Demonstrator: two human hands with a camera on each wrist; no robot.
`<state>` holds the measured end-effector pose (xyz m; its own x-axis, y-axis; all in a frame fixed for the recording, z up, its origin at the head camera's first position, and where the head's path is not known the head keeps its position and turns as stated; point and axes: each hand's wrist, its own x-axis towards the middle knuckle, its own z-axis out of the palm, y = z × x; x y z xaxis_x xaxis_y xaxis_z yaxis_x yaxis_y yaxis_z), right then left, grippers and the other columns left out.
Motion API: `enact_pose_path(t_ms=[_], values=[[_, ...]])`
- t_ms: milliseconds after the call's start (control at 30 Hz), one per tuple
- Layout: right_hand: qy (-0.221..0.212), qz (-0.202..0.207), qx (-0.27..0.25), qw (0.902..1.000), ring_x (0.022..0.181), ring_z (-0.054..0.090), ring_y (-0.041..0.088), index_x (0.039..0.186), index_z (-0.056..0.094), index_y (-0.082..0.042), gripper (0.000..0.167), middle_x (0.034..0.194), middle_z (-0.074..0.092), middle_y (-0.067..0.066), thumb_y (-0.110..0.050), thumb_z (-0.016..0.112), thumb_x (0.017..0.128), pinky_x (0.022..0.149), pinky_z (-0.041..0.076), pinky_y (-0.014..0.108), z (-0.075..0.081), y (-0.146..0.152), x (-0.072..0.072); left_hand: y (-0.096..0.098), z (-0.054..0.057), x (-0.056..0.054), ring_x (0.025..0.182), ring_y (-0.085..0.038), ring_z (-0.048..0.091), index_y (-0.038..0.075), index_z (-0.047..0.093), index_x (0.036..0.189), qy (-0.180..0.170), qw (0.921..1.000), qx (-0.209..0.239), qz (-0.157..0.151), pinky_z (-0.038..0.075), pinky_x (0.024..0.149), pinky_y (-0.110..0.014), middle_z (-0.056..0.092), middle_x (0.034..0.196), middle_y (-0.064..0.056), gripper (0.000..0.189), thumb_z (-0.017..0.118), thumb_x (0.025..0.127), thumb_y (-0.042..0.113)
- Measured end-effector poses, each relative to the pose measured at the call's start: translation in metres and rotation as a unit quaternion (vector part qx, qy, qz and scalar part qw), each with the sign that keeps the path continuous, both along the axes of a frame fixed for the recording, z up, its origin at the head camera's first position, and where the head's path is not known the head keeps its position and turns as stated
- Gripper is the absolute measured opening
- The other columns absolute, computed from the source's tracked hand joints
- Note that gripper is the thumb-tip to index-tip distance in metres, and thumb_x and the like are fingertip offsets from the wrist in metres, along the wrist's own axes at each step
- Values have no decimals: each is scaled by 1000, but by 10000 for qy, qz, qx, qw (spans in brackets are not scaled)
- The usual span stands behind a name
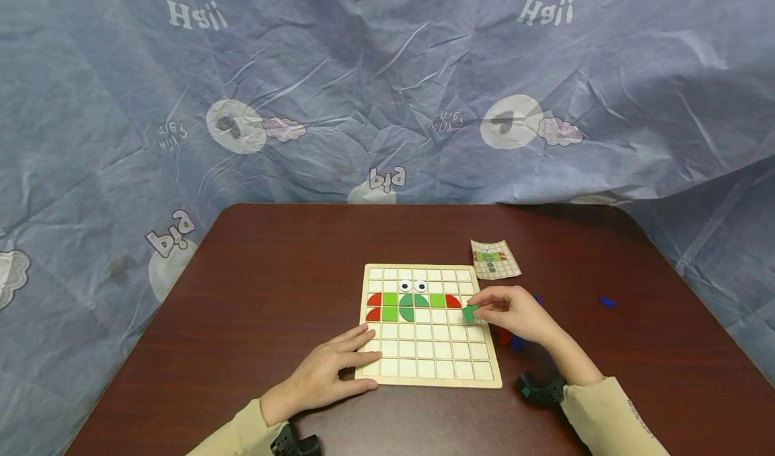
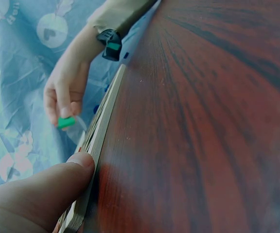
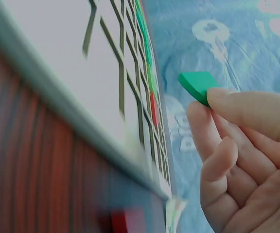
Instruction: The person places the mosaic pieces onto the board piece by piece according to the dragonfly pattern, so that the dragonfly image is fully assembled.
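Observation:
A pale wooden grid board [image 1: 432, 352] lies on the table. My left hand [image 1: 327, 373] rests on its left edge with fingers spread, the thumb [image 2: 84, 160] against the near rim. Between thumb and fingertips my right hand [image 1: 517, 313] pinches a dark green quarter-round tile [image 3: 198, 85], held over the board's right side. Set in the grid are two eye tiles [image 1: 405, 286], light green squares [image 1: 390, 313], dark green quarter-rounds [image 1: 407, 313] and red quarter-rounds [image 1: 374, 299].
A small pattern card [image 1: 496, 259] lies by the board's far right corner. Red tiles [image 1: 505, 335] and blue tiles [image 1: 517, 343] sit beneath and beside my right hand. One more blue tile [image 1: 607, 302] lies farther right. A printed cloth [image 1: 339, 106] hangs behind the table.

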<state>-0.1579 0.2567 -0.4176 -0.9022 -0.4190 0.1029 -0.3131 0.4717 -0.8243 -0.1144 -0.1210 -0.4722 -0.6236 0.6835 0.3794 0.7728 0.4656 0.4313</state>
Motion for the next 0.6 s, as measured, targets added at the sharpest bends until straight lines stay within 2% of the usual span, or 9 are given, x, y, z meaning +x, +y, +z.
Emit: enact_pose_path(t_ms=[233, 467, 600], values=[[-276, -138, -34, 9995, 85, 67, 16, 107, 69, -2, 28, 100, 69, 10, -19, 71, 85, 68, 54, 28, -2, -28, -6, 0, 1, 0, 133, -23, 38, 20, 66, 121, -46, 10000, 7, -8, 40, 101, -41, 49, 138, -9, 45, 63, 86, 48], [-432, -292, -137, 9985, 83, 68, 20, 103, 70, -3, 28, 94, 70, 10, -22, 73, 83, 68, 54, 31, -4, -50, -10, -1, 1, 1, 133, -23, 38, 20, 66, 121, -77, 10000, -31, 12, 40, 100, -42, 49, 138, -9, 45, 63, 86, 48], [-493, -339, -176, 9981, 79, 68, 20, 103, 69, 0, 27, 90, 71, 9, -19, 72, 84, 65, 54, 33, -10, -60, -13, -1, 1, 0, 133, -23, 38, 20, 66, 121, -97, 9999, -37, 12, 40, 100, -42, 48, 139, -9, 45, 63, 86, 48]])
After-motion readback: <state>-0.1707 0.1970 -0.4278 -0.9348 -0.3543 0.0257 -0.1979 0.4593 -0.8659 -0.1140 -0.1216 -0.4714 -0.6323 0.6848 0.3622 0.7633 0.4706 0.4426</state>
